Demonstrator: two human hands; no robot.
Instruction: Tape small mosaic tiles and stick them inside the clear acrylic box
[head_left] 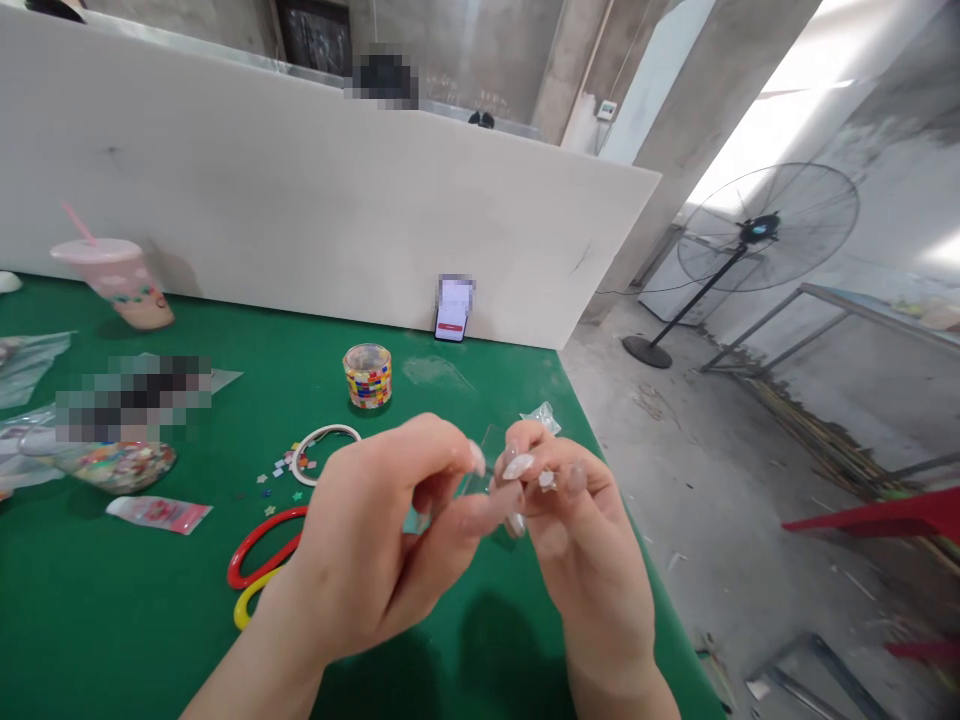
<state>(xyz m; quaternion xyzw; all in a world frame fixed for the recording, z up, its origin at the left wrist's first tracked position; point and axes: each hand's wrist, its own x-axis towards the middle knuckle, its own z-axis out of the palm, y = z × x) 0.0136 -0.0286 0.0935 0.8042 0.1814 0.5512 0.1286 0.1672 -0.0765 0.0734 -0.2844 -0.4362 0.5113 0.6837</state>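
My right hand (589, 520) is closed in a pinch near the table's right side, with a small whitish piece (547, 481) at its fingertips; its exact kind is too small to tell. Beside it, my left hand (375, 530) reaches in with curled fingers. Its thumb and forefinger are apart, and the thumb tip, slightly blurred, is close to the right fingers. I see nothing held in it. A clear sheet or bag (489, 445) shows partly behind the hands. Under my left wrist lie scissors with red and yellow handles (251, 550), their blades hidden.
On the green table (187, 650) are a bead-patterned clear cup (367, 377), a white ring (304, 462), scattered stars and squares (283, 466), a pink tube (161, 513), a bag of colourful pieces (124, 465), a drink cup (116, 280) and a propped phone (451, 308). A white panel (300, 200) stands behind.
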